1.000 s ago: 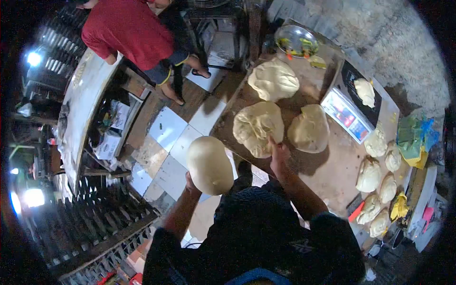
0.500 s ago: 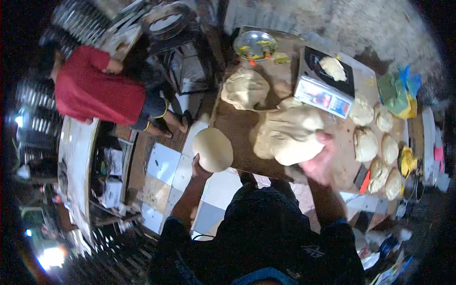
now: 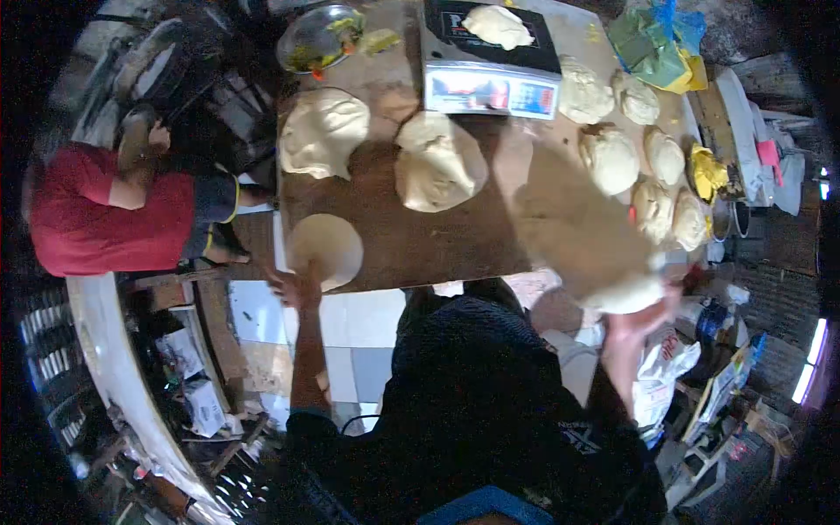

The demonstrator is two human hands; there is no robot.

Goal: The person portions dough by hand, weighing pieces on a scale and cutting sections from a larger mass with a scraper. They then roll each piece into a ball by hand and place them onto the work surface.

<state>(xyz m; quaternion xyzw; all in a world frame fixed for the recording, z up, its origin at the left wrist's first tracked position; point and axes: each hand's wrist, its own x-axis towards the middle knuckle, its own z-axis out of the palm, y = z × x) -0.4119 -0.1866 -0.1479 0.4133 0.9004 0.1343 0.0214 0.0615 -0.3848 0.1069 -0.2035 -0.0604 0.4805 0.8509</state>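
At the table's near left corner rests a smooth round dough ball (image 3: 337,249). My left hand (image 3: 297,287) is at its lower left side, fingers spread. On the right, a large stretched mass of dough (image 3: 577,223), smeared by motion, reaches over the near edge. My right hand (image 3: 643,322) grips its lower right end; the fingers are blurred. Two soft dough lumps, one at the left (image 3: 325,131) and one in the middle (image 3: 437,166), lie on the brown table (image 3: 394,254).
A scale (image 3: 490,87) bears a dough piece (image 3: 499,26). Several dough portions (image 3: 610,159) lie to its right. A metal bowl (image 3: 322,39) stands at the back left, green and yellow bags (image 3: 652,52) at the back right. A person in red (image 3: 114,210) is at far left.
The view has shifted right. The dough ball has moved from beside the table onto its corner, and my left hand's fingers have spread. My right hand has drawn the large dough right and towards me.
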